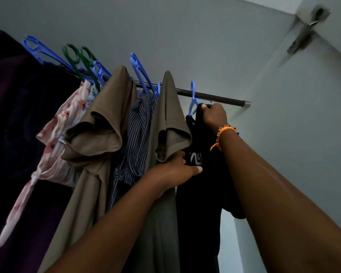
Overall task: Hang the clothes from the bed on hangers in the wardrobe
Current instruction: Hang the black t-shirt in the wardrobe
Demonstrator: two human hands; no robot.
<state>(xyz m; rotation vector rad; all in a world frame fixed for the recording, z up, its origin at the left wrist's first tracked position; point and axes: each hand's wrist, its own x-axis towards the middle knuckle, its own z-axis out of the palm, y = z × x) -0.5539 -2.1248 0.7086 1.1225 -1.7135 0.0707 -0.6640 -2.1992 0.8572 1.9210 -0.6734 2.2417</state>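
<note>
Hanging at the right end of the wardrobe rail (215, 96): black T-shirt (199, 186) on a blue hanger (193, 99), its hook looped over the rail, just beside an olive shirt (165, 115).

Gripping the shoulder of the black T-shirt close under the rail: right hand (214, 115), fingers curled round a fold of dark cloth, orange bracelet (221, 134) at the wrist.

Holding the T-shirt lower down, near its white chest print (196, 158): left hand (177, 170), thumb lying flat across the fabric, the fingers hidden behind the sleeve of the olive shirt, so whether pinching or merely pressing cannot be told.

Likely handling of the garment, judging by its drape: light, soft and limp, offering no stiffness of its own, hanging in loose folds and probably sliding readily along smooth plastic arms. Best taken at the shoulder seams or neckline, where the hanger supports it, rather than at the hem or body, where pulling may drag it off one arm. Steadying the hanger by its neck likely advisable while straightening the cloth.

Crowding the rail to the left: a second brown shirt (106, 115), a striped shirt (138, 125), a pink floral garment (53, 142), with spare blue and green hangers (79, 56) tilting above them.

Showing at upper right, blurred: a metal hinge (307, 30) on the pale wall.
</note>
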